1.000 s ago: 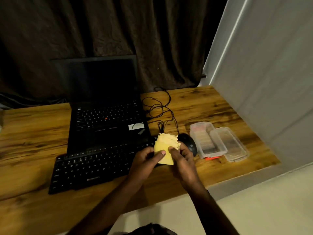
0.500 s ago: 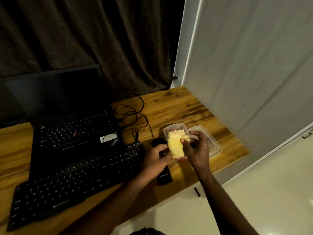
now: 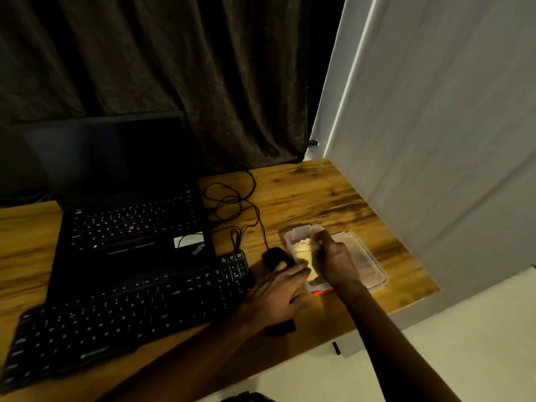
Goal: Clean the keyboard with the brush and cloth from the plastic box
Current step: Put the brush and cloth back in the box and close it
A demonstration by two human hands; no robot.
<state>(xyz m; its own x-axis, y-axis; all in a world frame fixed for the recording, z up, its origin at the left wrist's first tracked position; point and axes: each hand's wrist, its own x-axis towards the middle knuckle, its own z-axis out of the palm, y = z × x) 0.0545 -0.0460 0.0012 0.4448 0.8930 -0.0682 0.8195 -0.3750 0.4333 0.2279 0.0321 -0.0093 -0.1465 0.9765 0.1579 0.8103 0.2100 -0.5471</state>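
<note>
The folded yellow cloth (image 3: 302,252) lies inside the open clear plastic box (image 3: 292,233) at the right of the desk. My right hand (image 3: 335,264) grips the cloth from above, over the box. My left hand (image 3: 277,293) reaches in from the left, its fingertips pinching the cloth's near end at the box's edge. The black keyboard (image 3: 127,313) lies along the desk's front left, apart from both hands. No brush can be made out.
An open black laptop (image 3: 130,227) stands behind the keyboard. A black mouse (image 3: 272,255) with tangled cables sits left of the box. The box's clear lid (image 3: 369,266) lies to its right. A small black object (image 3: 282,327) pokes out under my left wrist. A grey wall borders the desk's right.
Both hands carried the yellow cloth from above the keyboard's right end over to the plastic box and lowered it inside. The view swung right.
</note>
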